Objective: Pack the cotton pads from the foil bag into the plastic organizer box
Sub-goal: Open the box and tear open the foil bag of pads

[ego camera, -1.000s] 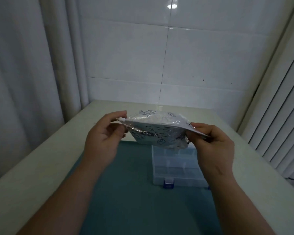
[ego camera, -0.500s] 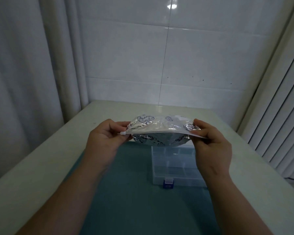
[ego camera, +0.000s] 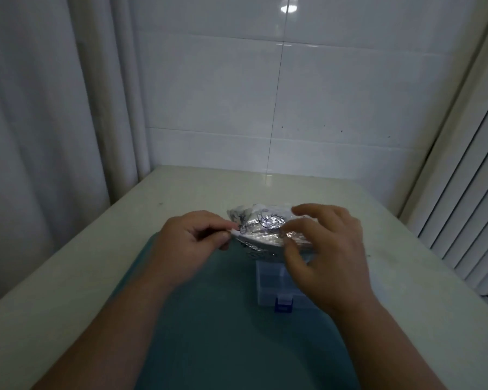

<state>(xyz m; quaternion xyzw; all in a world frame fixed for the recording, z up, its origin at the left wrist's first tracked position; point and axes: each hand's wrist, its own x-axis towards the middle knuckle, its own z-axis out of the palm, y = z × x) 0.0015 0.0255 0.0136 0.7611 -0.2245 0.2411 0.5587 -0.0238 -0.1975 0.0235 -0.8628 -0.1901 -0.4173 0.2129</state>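
Foil bag (ego camera: 262, 232) held above the organizer box (ego camera: 271, 288)
Left hand (ego camera: 189, 246) pinches its left corner; right hand (ego camera: 330, 254) has fingers (ego camera: 307, 212) spread over the right end (grip cannot be told); box sits on the counter (ego camera: 96, 263).
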